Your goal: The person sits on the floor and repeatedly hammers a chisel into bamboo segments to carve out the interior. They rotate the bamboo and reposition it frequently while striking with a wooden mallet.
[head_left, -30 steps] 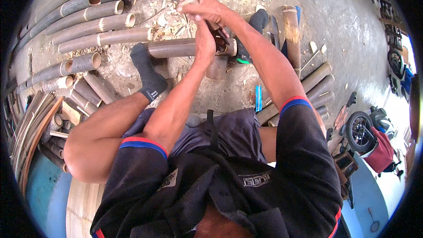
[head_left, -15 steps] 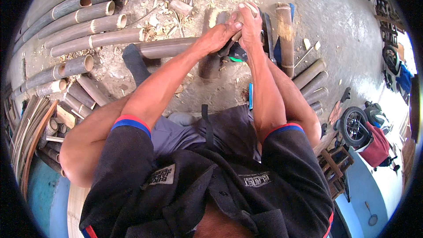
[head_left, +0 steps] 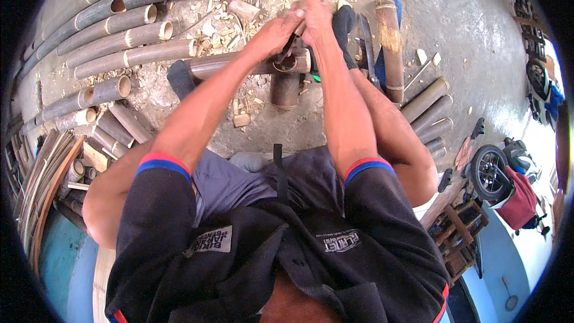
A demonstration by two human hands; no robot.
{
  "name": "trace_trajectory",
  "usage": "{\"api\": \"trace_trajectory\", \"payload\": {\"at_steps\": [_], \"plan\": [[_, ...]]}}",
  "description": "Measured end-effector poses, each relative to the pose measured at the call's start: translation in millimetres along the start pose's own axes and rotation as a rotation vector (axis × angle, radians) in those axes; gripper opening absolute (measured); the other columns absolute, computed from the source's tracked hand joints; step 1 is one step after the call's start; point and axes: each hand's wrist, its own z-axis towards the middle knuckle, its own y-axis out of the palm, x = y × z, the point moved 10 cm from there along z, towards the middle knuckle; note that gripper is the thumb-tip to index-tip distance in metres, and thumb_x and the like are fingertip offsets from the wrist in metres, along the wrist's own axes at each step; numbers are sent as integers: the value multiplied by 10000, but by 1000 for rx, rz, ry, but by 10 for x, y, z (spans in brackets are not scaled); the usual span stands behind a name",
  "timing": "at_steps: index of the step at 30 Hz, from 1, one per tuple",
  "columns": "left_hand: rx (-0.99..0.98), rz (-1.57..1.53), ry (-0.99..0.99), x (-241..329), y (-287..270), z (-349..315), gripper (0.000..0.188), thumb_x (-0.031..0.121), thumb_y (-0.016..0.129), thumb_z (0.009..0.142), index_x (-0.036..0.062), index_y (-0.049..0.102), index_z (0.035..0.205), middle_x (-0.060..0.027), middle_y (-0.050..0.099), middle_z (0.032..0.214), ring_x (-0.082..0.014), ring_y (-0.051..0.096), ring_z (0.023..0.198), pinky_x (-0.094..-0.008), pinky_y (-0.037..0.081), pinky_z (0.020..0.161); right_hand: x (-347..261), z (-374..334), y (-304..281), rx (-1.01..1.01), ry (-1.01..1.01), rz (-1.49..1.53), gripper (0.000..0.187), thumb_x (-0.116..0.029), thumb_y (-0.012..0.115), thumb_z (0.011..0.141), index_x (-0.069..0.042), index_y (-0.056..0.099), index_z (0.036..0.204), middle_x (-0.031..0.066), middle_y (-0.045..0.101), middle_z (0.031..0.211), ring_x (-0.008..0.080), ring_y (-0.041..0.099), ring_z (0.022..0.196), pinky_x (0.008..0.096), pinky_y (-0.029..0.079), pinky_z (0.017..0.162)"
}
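I see a grey concrete floor (head_left: 466, 18) littered with pale bamboo chips (head_left: 224, 21), and on it everything lies. Long bamboo poles (head_left: 125, 27) run in a row toward the far left edge of the floor, with shorter cut lengths (head_left: 113, 125) heaped nearer the left edge. A thick bamboo section (head_left: 390, 42) lies toward the far right, and a few more short pieces (head_left: 427, 107) sit fanned out beside it. A wheeled machine with a red cover (head_left: 505, 182) stands at the right edge.

Near the far middle of the floor a horizontal bamboo pole (head_left: 230, 66) rests across an upright bamboo stump (head_left: 285, 88). I see the left foot in a dark sock (head_left: 179, 78) pressed against the left end of that pole.

Both arms stretch forward over the pole's right end. The left hand (head_left: 276, 31) has its fingers curled closed around something at the pole's end, though I cannot tell exactly what it grips because the hands cover it. The right hand (head_left: 314, 15) sits just beside and touching the left, its fingers also wrapped shut on a pale handle-like piece that is blurred. A long dark blade (head_left: 366, 48) lies on the floor just right of the hands, between them and the thick section.
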Motion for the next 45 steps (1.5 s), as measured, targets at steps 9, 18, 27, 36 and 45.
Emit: {"api": "trace_trajectory", "payload": {"at_steps": [9,18,27,36,45], "plan": [[929,-935,-60,-697,112,-1155,789,697,183,1043,12,544,1197,-98,641,837,-202,592,655,-331,457,556,1297,-1027,1578,-1199,-120,-1141,443,-374,743,839,-54,693,1141,100,703,881,208,664,728,338,555,641],[90,-820,9,-133,199,-268,701,638,179,1068,93,554,837,-22,525,642,-178,535,575,-317,430,575,95,142,628,-235,-180,-942,521,-359,754,832,47,668,1147,126,703,841,195,657,779,364,544,690],[-531,45,197,184,848,-250,935,828,217,960,32,631,695,-45,593,592,-171,558,488,-346,460,532,-64,-726,-1206,548,-58,-176,429,-291,734,905,10,551,1150,97,627,874,189,607,701,342,515,581],[101,-59,107,-103,36,-145,667,640,467,1022,21,702,940,-33,588,651,-139,511,534,-330,409,507,170,73,7,-129,70,82,247,-250,680,955,-60,564,1062,96,601,774,187,577,558,354,528,489],[818,-947,84,-723,196,-1187,534,513,320,1108,52,580,1187,-45,611,962,-136,563,816,-300,463,663,1162,-1075,1558,-1156,165,-1118,414,-388,714,896,-30,665,1099,132,697,884,174,649,659,344,565,551]]}}
